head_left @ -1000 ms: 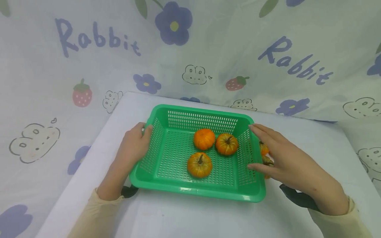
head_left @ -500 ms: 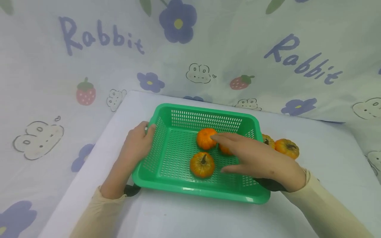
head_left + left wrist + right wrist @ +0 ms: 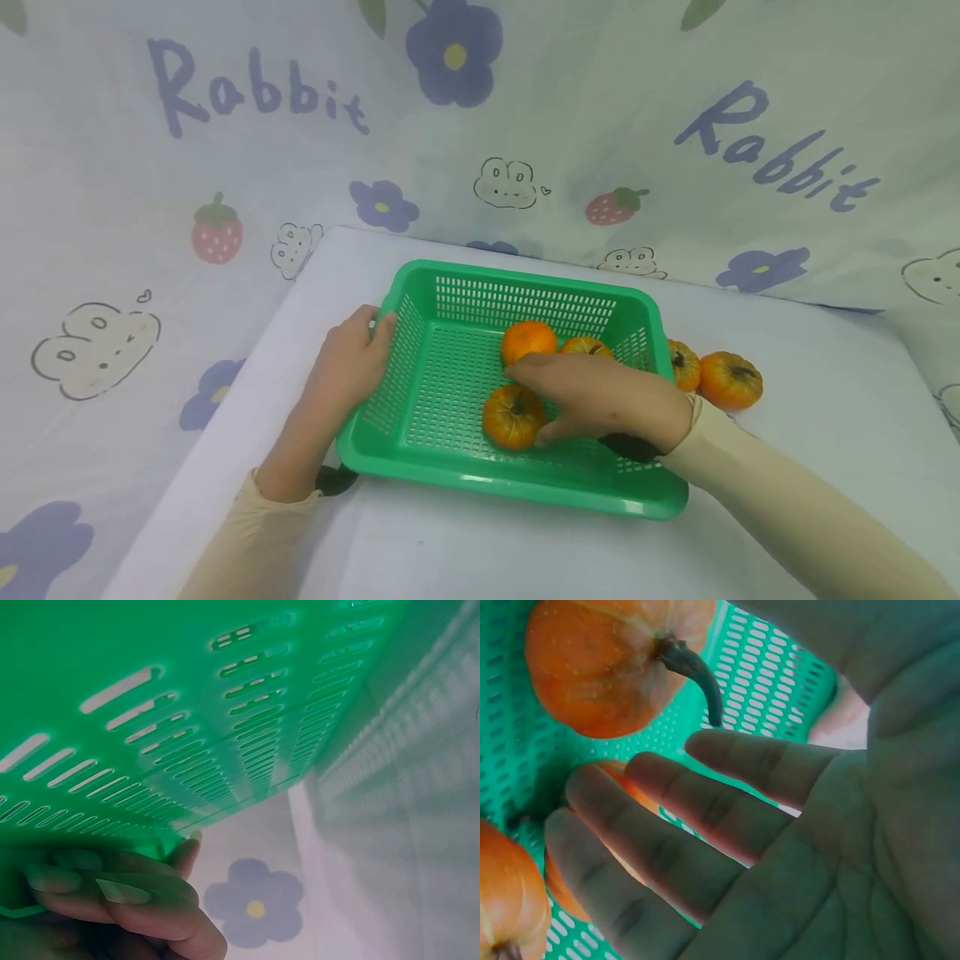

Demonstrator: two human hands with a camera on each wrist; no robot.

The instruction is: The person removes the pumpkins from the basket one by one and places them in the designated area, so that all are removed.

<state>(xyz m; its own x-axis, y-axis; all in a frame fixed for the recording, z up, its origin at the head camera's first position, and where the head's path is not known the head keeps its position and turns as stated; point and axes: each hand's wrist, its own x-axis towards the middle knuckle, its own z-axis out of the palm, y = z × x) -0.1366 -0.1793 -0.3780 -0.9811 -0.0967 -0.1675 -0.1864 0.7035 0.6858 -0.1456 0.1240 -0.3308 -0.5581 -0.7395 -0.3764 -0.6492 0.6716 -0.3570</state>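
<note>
A green plastic basket [image 3: 517, 490] with slotted walls stands on the white table. My left hand [image 3: 347, 362] grips its left rim, thumb over the top; in the left wrist view its curled fingers [image 3: 165, 904] lie under the rim. Inside are a front pumpkin [image 3: 508, 421], an orange pumpkin [image 3: 528, 339] and a striped pumpkin [image 3: 588, 343]. My right hand [image 3: 592, 393] reaches over the right wall and is just above them, partly covering the front and striped ones. The right wrist view shows its fingers extended beside a stemmed pumpkin [image 3: 607, 675], with nothing held.
Outside the basket's right wall, a small pumpkin [image 3: 684, 367] and a larger pumpkin [image 3: 732, 381] sit side by side on the white table [image 3: 810, 433]. A printed cloth [image 3: 570, 100] hangs behind and at the sides.
My right hand has moved left from the basket's right rim to over the pumpkins inside, and lower. The left hand keeps its hold. The view has shifted slightly.
</note>
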